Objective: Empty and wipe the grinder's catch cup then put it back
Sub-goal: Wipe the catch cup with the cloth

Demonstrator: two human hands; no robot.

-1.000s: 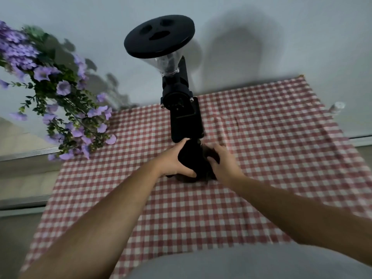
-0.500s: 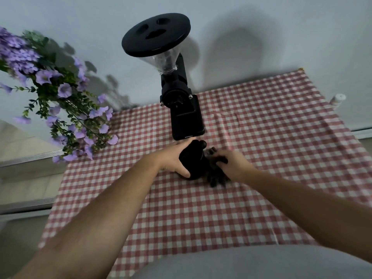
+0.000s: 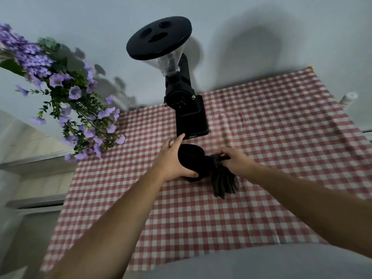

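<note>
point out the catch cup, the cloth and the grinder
catch cup (image 3: 191,158), head view, on its black side wall below the rim
cloth (image 3: 223,181), head view, on the dark hanging folds
grinder (image 3: 191,121), head view, on the black front of its base

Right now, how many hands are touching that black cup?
1 for certain. The left hand wraps the black cup; the right hand pinches the dark cloth beside it, any contact hidden.

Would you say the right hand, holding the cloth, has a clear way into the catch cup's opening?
Probably yes: the left hand wraps only the catch cup at its side, leaving the mouth uncovered, and the right hand with the cloth sits right beside it.
</note>
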